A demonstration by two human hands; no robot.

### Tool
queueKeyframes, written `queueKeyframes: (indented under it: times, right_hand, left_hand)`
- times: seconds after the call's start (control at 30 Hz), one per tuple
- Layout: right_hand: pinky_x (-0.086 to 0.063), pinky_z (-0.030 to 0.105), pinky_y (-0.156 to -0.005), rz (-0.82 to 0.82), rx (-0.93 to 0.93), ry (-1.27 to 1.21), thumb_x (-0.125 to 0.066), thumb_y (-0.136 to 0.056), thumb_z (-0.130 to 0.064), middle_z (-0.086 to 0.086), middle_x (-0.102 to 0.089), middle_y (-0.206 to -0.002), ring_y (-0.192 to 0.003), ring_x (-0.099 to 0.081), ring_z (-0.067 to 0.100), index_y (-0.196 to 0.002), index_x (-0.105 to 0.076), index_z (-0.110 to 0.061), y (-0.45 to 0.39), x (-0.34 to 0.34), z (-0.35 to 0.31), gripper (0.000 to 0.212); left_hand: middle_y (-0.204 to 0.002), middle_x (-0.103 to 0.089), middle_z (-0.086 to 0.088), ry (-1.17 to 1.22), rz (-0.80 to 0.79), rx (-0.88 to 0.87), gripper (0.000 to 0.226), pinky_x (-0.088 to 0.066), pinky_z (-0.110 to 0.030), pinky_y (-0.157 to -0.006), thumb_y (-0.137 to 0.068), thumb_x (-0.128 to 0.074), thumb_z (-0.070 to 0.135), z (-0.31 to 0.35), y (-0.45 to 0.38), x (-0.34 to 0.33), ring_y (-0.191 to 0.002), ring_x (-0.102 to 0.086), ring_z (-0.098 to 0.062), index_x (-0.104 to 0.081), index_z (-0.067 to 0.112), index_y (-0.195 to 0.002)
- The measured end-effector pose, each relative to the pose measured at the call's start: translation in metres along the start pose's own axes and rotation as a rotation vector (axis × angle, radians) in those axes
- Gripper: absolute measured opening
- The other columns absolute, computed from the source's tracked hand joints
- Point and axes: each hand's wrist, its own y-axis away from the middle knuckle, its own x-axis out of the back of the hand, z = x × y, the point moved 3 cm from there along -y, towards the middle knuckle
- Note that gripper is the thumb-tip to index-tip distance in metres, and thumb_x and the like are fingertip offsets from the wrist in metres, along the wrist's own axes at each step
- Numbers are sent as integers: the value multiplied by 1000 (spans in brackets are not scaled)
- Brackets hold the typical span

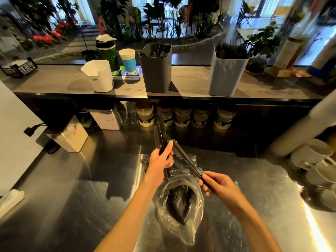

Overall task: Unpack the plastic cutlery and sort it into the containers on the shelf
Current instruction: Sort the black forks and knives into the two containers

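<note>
The left hand (161, 158) holds a small bunch of black plastic knives (158, 140) above the shiny metal counter (72, 188). Its fingers are curled round the handles, so this grip is tight on the bunch. The knives stand almost straight up, tips pointing up toward the shelf (190, 84).

The right hand (216, 184) pinches the end of one more black piece of cutlery (185, 156) between thumb and fingertips. This piece lies on a slant. Its long side runs from the right hand up and to the left, and its far end comes close to the left hand's fingers. I cannot tell if it touches them.

Below both hands, a clear plastic bag (179, 210) lies on the counter with its mouth open toward the hands. More black cutlery is inside it, lying along the bag.

On the shelf stand a dark grey container (156, 70) and a light grey container (227, 73), well apart. Both have black cutlery standing in them. To the left of the dark one are a white jug (99, 75) and a blue and white cup (128, 60). Jars (183, 116) sit in a row under the shelf
</note>
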Motion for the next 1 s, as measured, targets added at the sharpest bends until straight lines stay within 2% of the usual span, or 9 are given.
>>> queueKeyframes:
  times: [0.07,0.17,0.3,0.4,0.53,0.73,0.83,0.9,1.0]
  right_hand:
    - [-53,23,-69,9,-1,11,-50,-106,-17,6,-68,-78,-69,-59,14,-98,-76,-7,0,-1,1,29]
    - [-59,29,-71,62,-8,-55,-51,-104,-11,15,-76,-94,-76,-67,22,-111,-69,-1,-3,-1,3,21]
    - [-63,45,-76,253,25,6,-58,-100,-10,15,-78,-95,-86,-77,27,-107,-61,-2,-4,5,4,11]
    - [-64,32,-70,449,166,212,-67,-95,-13,4,-77,-89,-82,-76,15,-101,-68,-14,0,15,-3,6]
    - [-60,21,-70,552,320,320,-72,-91,-20,-7,-74,-84,-80,-72,8,-99,-73,-22,3,20,-22,8]
    - [-60,21,-78,515,467,307,-74,-90,-17,-9,-75,-95,-92,-73,8,-101,-75,-22,-3,11,-61,12]
    - [-60,24,-79,482,491,265,-76,-87,-27,-10,-76,-95,-94,-72,8,-101,-77,-24,-9,1,-77,15]
    - [-60,24,-78,418,487,250,-76,-85,-30,-9,-77,-95,-94,-73,8,-102,-77,-25,-17,-8,-85,18]
    - [-60,23,-74,287,434,226,-77,-87,-22,-7,-78,-98,-94,-74,7,-107,-78,-21,-34,-24,-87,20]
  left_hand:
    - [-55,-36,-1,-19,-3,-13,30,-26,-20,-44,-95,-66,33,1,2,-1,-44,-28,-10,-56,8,-82]
    - [-62,-45,0,-46,48,-29,23,-25,-21,-45,-97,-66,27,2,1,2,-45,-30,-9,-59,6,-89]
    - [-64,-48,2,-17,117,-59,26,-24,-22,-47,-99,-63,27,3,-1,8,-47,-30,-9,-68,3,-108]
    - [-63,-49,3,-44,146,-79,26,-25,-21,-45,-99,-61,29,8,-1,13,-47,-32,-7,-69,6,-104]
    - [-62,-49,3,-185,175,-100,28,-27,-23,-47,-99,-60,34,13,-1,22,-47,-35,-6,-69,8,-98]
    - [-60,-47,2,-261,160,-121,32,-27,-23,-46,-97,-62,37,15,4,20,-47,-36,-5,-72,7,-94]
    - [-60,-47,2,-293,159,-114,43,-30,-21,-45,-93,-65,43,15,6,17,-48,-37,-7,-70,0,-97]
    - [-62,-49,-2,-314,152,-116,49,-32,-20,-44,-91,-67,45,17,7,13,-48,-38,-7,-67,-4,-97]
    - [-67,-52,-6,-366,125,-120,53,-33,-18,-44,-90,-68,46,20,10,4,-50,-41,-6,-65,-7,-96]
